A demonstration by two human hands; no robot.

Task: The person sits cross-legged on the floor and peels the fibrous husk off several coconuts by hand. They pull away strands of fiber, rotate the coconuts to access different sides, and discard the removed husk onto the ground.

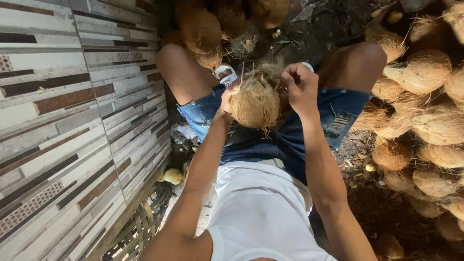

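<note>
A tan, straw-coloured husked coconut (256, 102) with pale fibres sits above faded blue denim shorts (285, 135), frayed whitish at the hems. Below them is a plain white shirt (261, 212). To one side, a tiled wall (72, 121) shows horizontal stripes in cream, grey, dark brown and reddish brown, with small dotted patches. On the other side, a pile of coconuts (425, 121) is golden brown and beige against dark brown soil (386, 208).

Brown, fibrous husked coconut (256, 101) above the lap, fibres upward.
</note>
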